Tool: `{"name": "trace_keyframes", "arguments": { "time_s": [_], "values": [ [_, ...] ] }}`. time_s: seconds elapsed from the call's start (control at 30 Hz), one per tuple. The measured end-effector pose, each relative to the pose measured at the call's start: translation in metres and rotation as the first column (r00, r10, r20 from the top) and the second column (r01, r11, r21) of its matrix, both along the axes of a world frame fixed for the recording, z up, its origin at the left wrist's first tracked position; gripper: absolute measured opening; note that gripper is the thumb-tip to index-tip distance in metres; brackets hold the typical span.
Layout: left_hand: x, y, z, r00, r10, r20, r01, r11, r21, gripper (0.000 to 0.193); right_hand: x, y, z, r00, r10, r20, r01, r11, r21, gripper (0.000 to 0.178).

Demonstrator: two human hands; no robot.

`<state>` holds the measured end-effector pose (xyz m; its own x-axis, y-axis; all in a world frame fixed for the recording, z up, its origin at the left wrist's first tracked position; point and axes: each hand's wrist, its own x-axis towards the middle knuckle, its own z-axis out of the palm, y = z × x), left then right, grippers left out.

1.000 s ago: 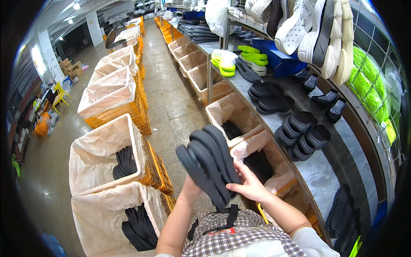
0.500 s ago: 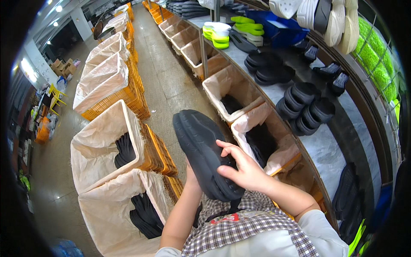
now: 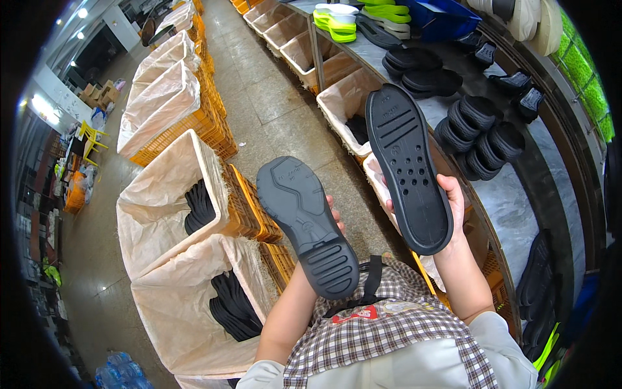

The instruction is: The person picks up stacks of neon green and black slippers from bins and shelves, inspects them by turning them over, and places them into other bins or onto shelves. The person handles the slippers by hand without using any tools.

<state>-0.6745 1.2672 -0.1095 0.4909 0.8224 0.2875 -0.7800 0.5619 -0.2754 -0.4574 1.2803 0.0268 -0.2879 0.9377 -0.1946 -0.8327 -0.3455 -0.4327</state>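
Two black shoe soles are held up apart, one in each hand. My left hand (image 3: 334, 212) is closed round the edge of the left sole (image 3: 304, 220), which turns its grooved tread toward me; most of that hand is hidden behind it. My right hand (image 3: 455, 204) grips the right sole (image 3: 407, 170) near its lower end, thumb on the right edge and fingertips at the left. That sole shows its inner face, with a raised rim, cross ribs and a cluster of small holes, and stands higher than the left one.
Lined orange crates run along my left; the nearest crate (image 3: 194, 311) holds a stack of black soles (image 3: 236, 308). More lined crates (image 3: 343, 113) sit under the right-hand bench (image 3: 492, 201), which carries black soles (image 3: 486, 133) and neon-yellow soles (image 3: 335, 26). Water bottles (image 3: 122, 371) stand lower left.
The soles, earlier held together before me, are now apart. My right hand has lifted one up and right, inner face showing; my left hand keeps the other, its tread now facing me.
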Motion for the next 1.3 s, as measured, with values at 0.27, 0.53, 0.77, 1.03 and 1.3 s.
{"name": "trace_keyframes", "arguments": {
  "time_s": [0.27,0.53,0.77,1.03,1.3],
  "values": [
    [0.019,0.005,0.019,0.054,0.482,-0.874,-0.501,0.771,0.394,0.043,-0.041,-0.032,-0.030,0.362,-0.151,0.920,-0.413,0.858,0.304,0.093],
    [-0.003,0.001,0.028,0.704,0.049,-0.709,-0.162,0.982,-0.093,0.048,-0.017,-0.023,-0.026,0.901,0.173,0.398,-0.266,0.945,0.191,0.096],
    [0.009,0.006,0.026,0.981,-0.187,0.040,0.188,0.982,-0.020,0.058,0.037,-0.050,-0.028,0.951,0.227,-0.212,-0.201,0.970,0.136,0.087],
    [0.050,0.030,0.029,0.934,-0.347,-0.086,0.342,0.937,-0.068,0.054,0.175,-0.138,-0.019,0.844,-0.528,0.101,0.514,0.847,0.135,0.069],
    [0.077,0.045,0.005,0.879,-0.472,-0.069,0.476,0.876,0.077,0.057,0.301,-0.100,-0.081,0.552,-0.700,0.453,0.811,0.578,-0.094,0.039]
  ]
}}
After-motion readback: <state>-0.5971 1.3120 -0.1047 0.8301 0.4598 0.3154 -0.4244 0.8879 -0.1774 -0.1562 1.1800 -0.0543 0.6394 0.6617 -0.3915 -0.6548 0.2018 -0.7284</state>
